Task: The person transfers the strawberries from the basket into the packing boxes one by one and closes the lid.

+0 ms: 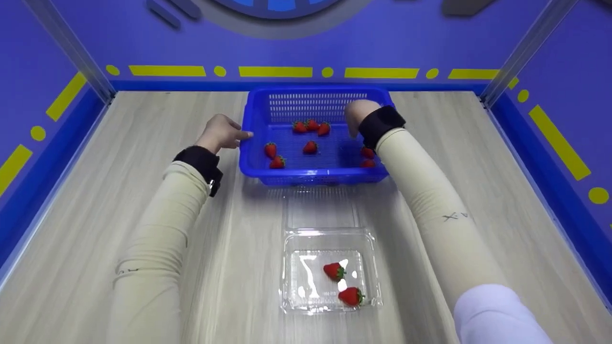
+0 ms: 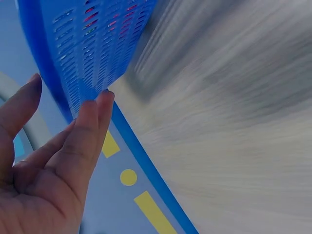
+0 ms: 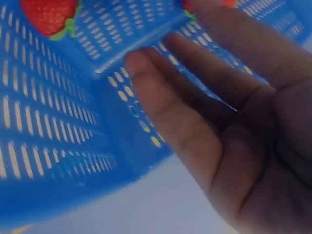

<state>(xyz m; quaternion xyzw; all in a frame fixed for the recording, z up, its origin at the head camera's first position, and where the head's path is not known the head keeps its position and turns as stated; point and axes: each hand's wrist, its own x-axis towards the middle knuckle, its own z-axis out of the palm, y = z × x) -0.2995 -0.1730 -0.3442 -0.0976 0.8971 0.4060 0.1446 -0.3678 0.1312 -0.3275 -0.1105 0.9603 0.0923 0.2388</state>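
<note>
Head view: I have the right hand [image 1: 361,114] over the far right of the blue basket [image 1: 284,173], clearly the nearer hand to most of the fruit there. What matters most, I judge, is the sideways offset — a rear trio of strawberries [image 1: 324,129] lies to the left of those fingers, while a right-side pair [image 1: 367,153] sits on their near side, partly covered by the wrist. The left hand [image 1: 222,131] is outside, touching the left rim. Nearer the person than either hand's fingers, a clear box [image 1: 311,286] holds two strawberries [image 1: 333,271].

Left wrist view: the fingers are straight beside the basket's slotted outer wall, thumb spread away from them, nothing pinched that I can see. The fruit shows only as red flecks through the slots.

Right wrist view: the fingers are apart and gently bent, nothing between them. One strawberry [image 3: 51,17] lies up and left beyond the fingertips, cut by the frame, its leafy end toward them. Another is mostly hidden behind the hand, so I can't read its long axis — nor tell which berry I'm lined up on.
</note>
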